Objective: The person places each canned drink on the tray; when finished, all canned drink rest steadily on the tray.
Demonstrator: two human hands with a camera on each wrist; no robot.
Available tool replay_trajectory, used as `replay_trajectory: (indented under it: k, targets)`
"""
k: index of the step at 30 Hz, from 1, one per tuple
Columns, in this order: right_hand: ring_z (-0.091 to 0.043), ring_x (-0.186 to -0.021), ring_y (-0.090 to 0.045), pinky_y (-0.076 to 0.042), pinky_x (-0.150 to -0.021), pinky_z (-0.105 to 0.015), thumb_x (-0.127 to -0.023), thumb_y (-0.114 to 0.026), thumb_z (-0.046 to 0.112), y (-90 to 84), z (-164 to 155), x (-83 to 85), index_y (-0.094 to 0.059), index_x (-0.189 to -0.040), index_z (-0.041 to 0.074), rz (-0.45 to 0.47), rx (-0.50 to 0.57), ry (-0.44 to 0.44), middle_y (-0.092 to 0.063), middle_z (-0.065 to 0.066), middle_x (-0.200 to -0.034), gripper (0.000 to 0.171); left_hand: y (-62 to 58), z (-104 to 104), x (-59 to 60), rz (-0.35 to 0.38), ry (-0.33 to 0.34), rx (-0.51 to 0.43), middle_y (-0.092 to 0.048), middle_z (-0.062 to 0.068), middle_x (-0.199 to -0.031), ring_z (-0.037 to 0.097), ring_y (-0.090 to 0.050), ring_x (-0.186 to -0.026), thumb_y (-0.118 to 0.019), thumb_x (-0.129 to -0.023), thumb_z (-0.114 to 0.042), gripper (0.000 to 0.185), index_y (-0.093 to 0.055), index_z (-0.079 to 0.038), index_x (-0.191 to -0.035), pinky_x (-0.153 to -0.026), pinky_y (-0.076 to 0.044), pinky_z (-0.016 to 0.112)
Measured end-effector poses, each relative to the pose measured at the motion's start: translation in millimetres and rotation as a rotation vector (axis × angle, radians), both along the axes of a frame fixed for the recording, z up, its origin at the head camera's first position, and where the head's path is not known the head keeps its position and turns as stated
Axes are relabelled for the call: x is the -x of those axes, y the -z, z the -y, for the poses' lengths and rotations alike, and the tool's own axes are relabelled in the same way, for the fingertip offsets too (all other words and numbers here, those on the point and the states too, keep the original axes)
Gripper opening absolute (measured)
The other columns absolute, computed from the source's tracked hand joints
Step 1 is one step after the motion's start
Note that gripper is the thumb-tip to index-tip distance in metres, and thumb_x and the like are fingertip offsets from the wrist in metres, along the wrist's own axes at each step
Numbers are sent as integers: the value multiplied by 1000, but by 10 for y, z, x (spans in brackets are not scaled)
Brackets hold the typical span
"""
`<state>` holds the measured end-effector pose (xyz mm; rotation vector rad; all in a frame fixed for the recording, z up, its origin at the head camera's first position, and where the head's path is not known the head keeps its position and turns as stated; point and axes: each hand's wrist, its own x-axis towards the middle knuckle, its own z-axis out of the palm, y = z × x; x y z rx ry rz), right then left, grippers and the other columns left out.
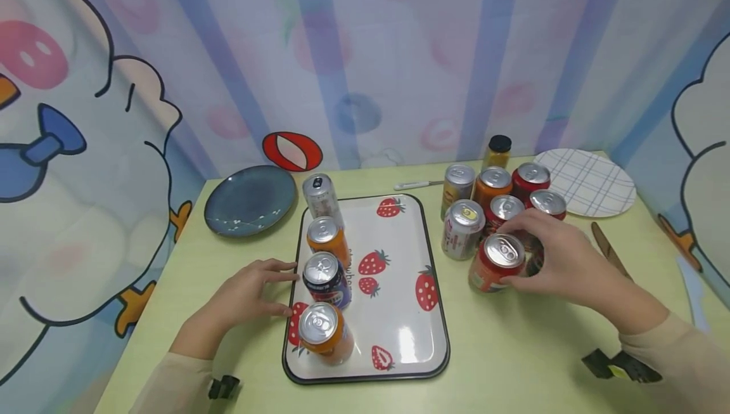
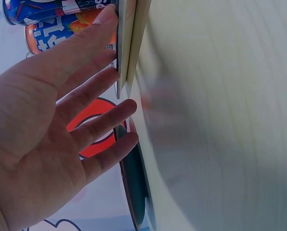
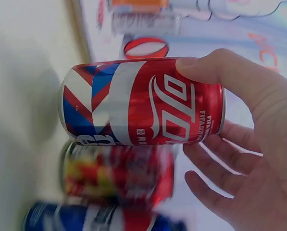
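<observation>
In the head view, my right hand (image 1: 561, 255) grips a red cola can (image 1: 489, 276) near its top, thumb on one side and fingers on the other. The right wrist view shows the same cola can (image 3: 133, 103) with white and blue patterning at its base; whether it touches the table I cannot tell. My left hand (image 1: 242, 293) is at the left edge of a strawberry-printed tray (image 1: 393, 331), its fingers extended by the rim. Along the tray's left side stand a silver can (image 1: 326, 201), an orange can (image 1: 336, 246), a dark blue can (image 1: 338, 290) and another orange can (image 1: 338, 345).
Right of the tray, several cans stand close together, among them a white can (image 1: 462, 236). Behind them are a black-capped bottle (image 1: 497, 157) and a checked plate (image 1: 593, 182). A blue plate (image 1: 251, 198) lies back left, a white-handled utensil (image 1: 419, 184) at the back, a brown knife (image 1: 609, 250) at right.
</observation>
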<state>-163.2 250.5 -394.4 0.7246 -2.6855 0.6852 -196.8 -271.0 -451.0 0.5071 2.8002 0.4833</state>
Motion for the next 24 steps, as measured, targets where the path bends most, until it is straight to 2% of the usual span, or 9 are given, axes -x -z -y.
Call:
replay_trajectory:
  k: [4, 9, 14, 24]
  targets:
    - [-8, -95, -63, -61, -76, -32, -58, -101, 19, -82, 231, 6, -66, -119, 18, 2, 72, -47, -68, 7, -111, 71, 0, -3, -6, 8, -9, 1, -57, 1, -152, 35, -47, -144, -94, -73, -37, 62, -73, -27, -131, -116, -42, 63]
    - [-15, -103, -65, -62, -85, -43, -60, -99, 17, -122, 571, 122, -66, -120, 14, 35, 124, -108, -69, 1, -117, 69, -14, -11, -7, 11, -10, -11, -57, 1, -153, 36, -47, -145, -94, -73, -37, 62, -73, -27, -130, -117, -40, 64]
    - [-18, -102, -66, -61, -88, -42, -64, -99, 23, -92, 961, 316, -68, -121, 12, 76, 159, -137, -69, -2, -117, 66, -30, -14, -10, 14, -11, -13, -57, 2, -153, 37, -47, -144, -94, -73, -38, 61, -74, -26, -130, -117, -40, 64]
    - [-26, -106, -65, -60, -91, -41, -67, -97, 24, -56, 1589, 782, -67, -124, 8, 210, 210, -53, -67, -9, -120, 66, -35, -8, -3, 2, 12, -15, -58, 3, -151, 37, -49, -143, -93, -73, -41, 61, -74, -26, -129, -116, -41, 64]
